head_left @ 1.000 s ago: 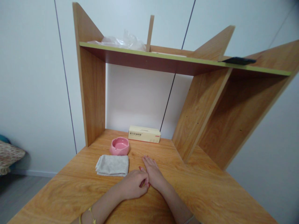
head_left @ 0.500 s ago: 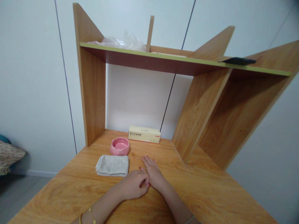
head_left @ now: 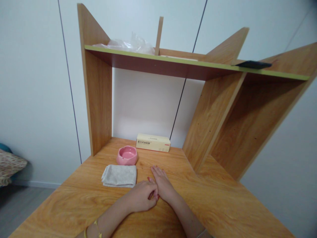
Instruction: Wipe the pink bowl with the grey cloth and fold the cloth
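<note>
My left hand (head_left: 142,195) rests on the wooden desk with its fingers curled in and a small gap between thumb and forefinger. It touches the thumb side of my right hand (head_left: 162,185), and no object shows in it. Palm down, my right hand lies flat with its fingers stretched forward, holding nothing. A folded grey cloth (head_left: 119,176) is just beyond my left hand, to its left. Behind the cloth stands a pink faceted ashtray (head_left: 127,156). Further back, a long cream box (head_left: 153,143) with dark printed characters sits near the wall.
The desk (head_left: 81,191) carries a wooden shelf unit with an upright panel (head_left: 213,122) on the right. A clear plastic bag (head_left: 131,44) and a flat black object (head_left: 254,64) lie on the upper shelf. Patterned fabric (head_left: 11,165) shows at far left.
</note>
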`<action>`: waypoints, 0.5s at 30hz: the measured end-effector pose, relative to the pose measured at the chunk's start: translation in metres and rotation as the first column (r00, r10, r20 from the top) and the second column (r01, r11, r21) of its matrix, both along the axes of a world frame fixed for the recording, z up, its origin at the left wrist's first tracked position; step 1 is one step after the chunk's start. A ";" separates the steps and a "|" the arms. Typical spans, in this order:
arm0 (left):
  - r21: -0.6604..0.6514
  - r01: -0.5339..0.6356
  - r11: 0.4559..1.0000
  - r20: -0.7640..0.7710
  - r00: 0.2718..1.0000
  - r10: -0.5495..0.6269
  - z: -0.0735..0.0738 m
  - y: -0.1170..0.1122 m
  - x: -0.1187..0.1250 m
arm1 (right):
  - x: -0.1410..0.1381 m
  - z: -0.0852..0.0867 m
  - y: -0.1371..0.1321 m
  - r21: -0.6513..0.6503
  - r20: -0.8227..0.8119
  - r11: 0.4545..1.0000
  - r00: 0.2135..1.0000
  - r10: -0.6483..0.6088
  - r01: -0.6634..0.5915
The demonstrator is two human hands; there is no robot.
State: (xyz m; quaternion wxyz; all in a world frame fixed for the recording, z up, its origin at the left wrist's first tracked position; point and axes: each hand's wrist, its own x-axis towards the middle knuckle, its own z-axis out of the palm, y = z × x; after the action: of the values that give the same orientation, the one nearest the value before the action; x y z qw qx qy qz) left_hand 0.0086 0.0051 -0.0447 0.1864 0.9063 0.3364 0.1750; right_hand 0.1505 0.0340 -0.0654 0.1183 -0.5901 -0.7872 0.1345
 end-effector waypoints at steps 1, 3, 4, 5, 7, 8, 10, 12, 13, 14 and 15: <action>0.000 -0.001 1.000 0.001 1.000 0.001 0.000 0.000 0.000 | 0.000 0.000 0.000 -0.003 0.001 1.000 1.000 -0.001 0.001; 0.000 -0.004 1.000 0.008 1.000 0.004 0.000 0.000 0.000 | 0.000 0.000 0.000 -0.008 0.002 1.000 1.000 0.001 -0.001; -0.001 -0.004 1.000 0.011 1.000 0.004 0.000 0.000 0.000 | 0.000 0.000 0.000 -0.008 0.001 1.000 1.000 0.001 -0.001; -0.001 -0.002 1.000 0.011 1.000 0.002 0.001 0.000 0.000 | 0.000 0.000 0.000 -0.005 -0.002 1.000 1.000 0.001 -0.001; -0.005 0.005 1.000 0.005 1.000 -0.005 0.001 0.000 0.000 | 0.000 -0.002 0.001 0.002 -0.006 1.000 1.000 0.002 -0.002; -0.008 0.006 1.000 0.001 1.000 -0.006 0.001 0.000 0.000 | 0.000 -0.002 0.001 0.004 -0.008 1.000 1.000 0.002 -0.002; -0.006 0.004 1.000 -0.004 1.000 -0.004 0.000 0.001 0.000 | 0.000 -0.003 0.001 0.003 -0.008 1.000 1.000 0.001 -0.001; 0.000 0.001 1.000 -0.003 1.000 -0.001 -0.002 0.001 0.000 | 0.000 -0.003 0.001 0.000 -0.007 1.000 1.000 -0.004 0.004; 0.006 0.001 1.000 -0.001 1.000 -0.001 -0.003 0.002 0.000 | 0.000 -0.003 0.001 0.000 -0.009 1.000 1.000 -0.006 0.006; 0.013 0.002 1.000 0.003 1.000 -0.002 -0.004 0.002 0.000 | 0.000 -0.002 0.001 0.001 -0.011 1.000 1.000 -0.007 0.007; 0.020 0.003 1.000 0.008 1.000 -0.003 -0.005 0.002 0.000 | 0.000 -0.002 0.000 0.002 -0.013 1.000 1.000 -0.006 0.006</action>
State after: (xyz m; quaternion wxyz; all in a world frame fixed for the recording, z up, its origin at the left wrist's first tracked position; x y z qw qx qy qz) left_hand 0.0087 0.0072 -0.0496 0.1791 0.9080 0.3325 0.1816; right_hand 0.1505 0.0343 -0.0671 0.1247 -0.5914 -0.7848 0.1372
